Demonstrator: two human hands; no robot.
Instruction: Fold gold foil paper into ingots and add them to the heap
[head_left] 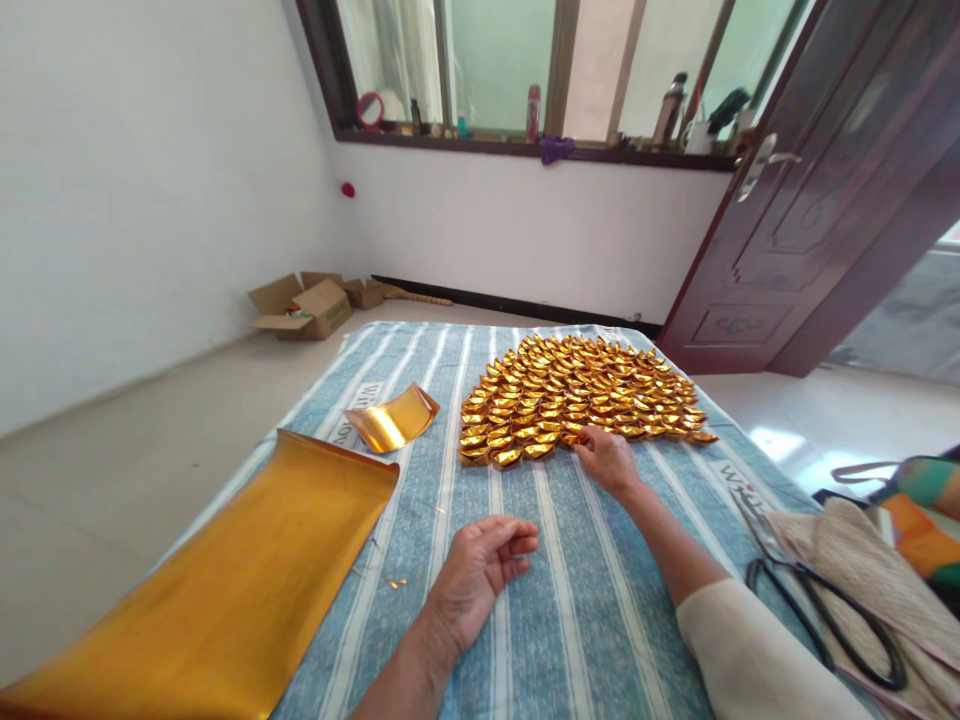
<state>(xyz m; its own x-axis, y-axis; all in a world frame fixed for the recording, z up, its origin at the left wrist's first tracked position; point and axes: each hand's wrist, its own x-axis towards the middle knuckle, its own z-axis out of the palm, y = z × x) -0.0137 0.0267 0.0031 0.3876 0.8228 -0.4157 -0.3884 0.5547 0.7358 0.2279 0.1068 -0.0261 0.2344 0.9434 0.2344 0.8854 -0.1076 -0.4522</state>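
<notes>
My right hand (606, 460) reaches to the front edge of a dense cluster of shiny gold paper ingots (577, 385). Its thumb and fingers close on one paper ingot (571, 436) there, partly hidden by the fingertips. My left hand (480, 570) is held over the striped cloth nearer to me, palm turned inward. Its fingers are loosely curled with gaps between them, and nothing shows in them. To its left lies a large sheet of gold foil paper (225, 570). A small curved stack of gold paper (394, 418) sits beyond it.
A blue-and-white striped cloth (442, 620) covers the table. Large black-handled scissors (814, 590) lie at the right edge by a beige cloth (832, 550). Tiny gold scraps (397, 582) dot the cloth. An open cardboard box (307, 305) stands on the floor, and a brown door (810, 200) is at right.
</notes>
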